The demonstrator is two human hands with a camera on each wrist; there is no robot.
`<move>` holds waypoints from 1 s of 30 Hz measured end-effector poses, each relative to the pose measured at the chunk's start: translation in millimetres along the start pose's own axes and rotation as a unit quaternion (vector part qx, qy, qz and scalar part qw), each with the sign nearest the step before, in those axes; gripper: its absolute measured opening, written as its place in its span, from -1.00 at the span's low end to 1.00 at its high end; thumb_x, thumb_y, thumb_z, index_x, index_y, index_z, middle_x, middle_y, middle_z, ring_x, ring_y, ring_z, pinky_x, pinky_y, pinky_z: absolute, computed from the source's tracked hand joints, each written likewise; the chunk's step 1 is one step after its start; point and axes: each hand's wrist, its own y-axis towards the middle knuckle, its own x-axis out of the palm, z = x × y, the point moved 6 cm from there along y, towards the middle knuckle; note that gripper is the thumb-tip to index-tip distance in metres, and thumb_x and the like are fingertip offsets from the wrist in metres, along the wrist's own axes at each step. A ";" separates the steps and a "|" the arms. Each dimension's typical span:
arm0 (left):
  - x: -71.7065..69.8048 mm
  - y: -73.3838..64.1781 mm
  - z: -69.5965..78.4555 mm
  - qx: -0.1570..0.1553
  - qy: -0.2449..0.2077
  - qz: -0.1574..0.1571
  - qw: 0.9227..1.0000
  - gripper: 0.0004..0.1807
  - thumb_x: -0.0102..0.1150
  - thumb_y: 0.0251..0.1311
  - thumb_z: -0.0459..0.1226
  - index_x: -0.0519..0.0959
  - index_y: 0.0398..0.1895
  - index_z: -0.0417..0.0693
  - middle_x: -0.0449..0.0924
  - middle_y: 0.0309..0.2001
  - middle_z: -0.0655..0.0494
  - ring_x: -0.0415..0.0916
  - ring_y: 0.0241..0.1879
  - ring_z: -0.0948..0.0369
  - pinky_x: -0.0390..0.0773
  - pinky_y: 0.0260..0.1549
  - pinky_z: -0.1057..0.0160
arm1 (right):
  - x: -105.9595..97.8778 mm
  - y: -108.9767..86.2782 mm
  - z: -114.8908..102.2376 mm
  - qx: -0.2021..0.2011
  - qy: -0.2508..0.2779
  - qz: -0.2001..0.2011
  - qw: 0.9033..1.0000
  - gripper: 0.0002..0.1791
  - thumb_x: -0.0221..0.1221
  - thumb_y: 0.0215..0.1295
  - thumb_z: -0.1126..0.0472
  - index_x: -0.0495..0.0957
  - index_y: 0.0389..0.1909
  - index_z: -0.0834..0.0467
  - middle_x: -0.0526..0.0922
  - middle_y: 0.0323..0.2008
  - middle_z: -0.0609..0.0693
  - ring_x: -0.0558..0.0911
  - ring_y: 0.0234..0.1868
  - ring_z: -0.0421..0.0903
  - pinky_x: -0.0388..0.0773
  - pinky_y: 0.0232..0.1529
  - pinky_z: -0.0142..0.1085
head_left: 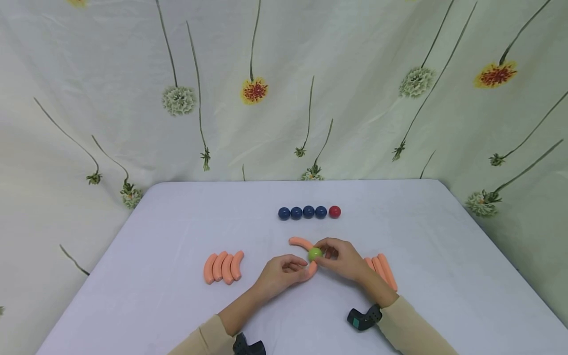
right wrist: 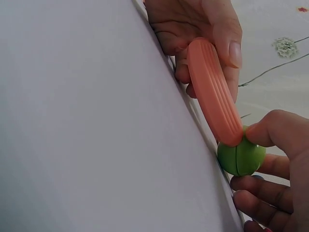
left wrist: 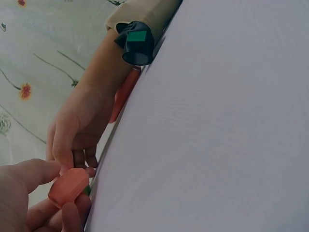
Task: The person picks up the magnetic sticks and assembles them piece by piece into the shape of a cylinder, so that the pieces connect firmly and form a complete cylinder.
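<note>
My left hand (head_left: 284, 273) pinches a curved, ridged orange stick (right wrist: 212, 92) between thumb and fingers. In the left wrist view that stick (left wrist: 70, 186) shows end-on. Its far end touches a green ball (head_left: 314, 254), which has a seam across it in the right wrist view. My right hand (head_left: 341, 259) holds the ball between thumb and fingers, close to the tabletop. A second orange stick (head_left: 301, 241) lies just beyond the ball, its near end by the ball and right fingers; whether they are joined I cannot tell.
Several orange sticks (head_left: 224, 266) lie side by side on the left, and more orange sticks (head_left: 381, 270) lie by the right forearm, partly hidden. Farther back, several dark blue balls (head_left: 308, 212) and one red ball (head_left: 335, 212) form a row on the white table (head_left: 133, 305).
</note>
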 end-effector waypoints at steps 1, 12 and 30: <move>0.4 0.3 -0.4 -0.001 0.002 -0.004 1.000 -0.65 0.33 0.16 -0.14 0.64 -0.08 -0.20 0.64 -0.35 0.13 0.56 -0.31 0.27 0.54 -0.32 0.31 | 0.3 -0.1 -0.2 -0.001 -0.001 0.000 1.000 -0.72 0.32 0.23 0.14 0.63 -0.08 0.15 0.63 -0.29 -0.15 0.52 -0.36 -0.22 0.47 -0.30 -0.33; 2.2 -2.4 4.8 0.024 0.079 -0.011 0.997 -0.75 0.26 0.22 -0.14 0.72 -0.18 -0.10 0.69 -0.34 0.19 0.51 -0.35 0.33 0.48 -0.38 0.36 | 4.5 -0.2 -3.8 0.008 -0.024 -0.004 1.000 -0.67 0.34 0.20 0.10 0.63 -0.05 0.13 0.62 -0.28 -0.17 0.51 -0.33 -0.21 0.47 -0.29 -0.34; -17.2 1.7 16.8 0.048 0.073 0.044 0.995 -0.85 0.20 0.26 -0.26 0.68 -0.23 -0.13 0.65 -0.26 0.14 0.52 -0.29 0.27 0.50 -0.29 0.33 | 2.9 -0.3 -4.6 0.025 -0.012 -0.008 1.000 -0.66 0.32 0.20 0.16 0.60 -0.03 0.18 0.62 -0.28 -0.14 0.52 -0.31 -0.16 0.46 -0.30 -0.32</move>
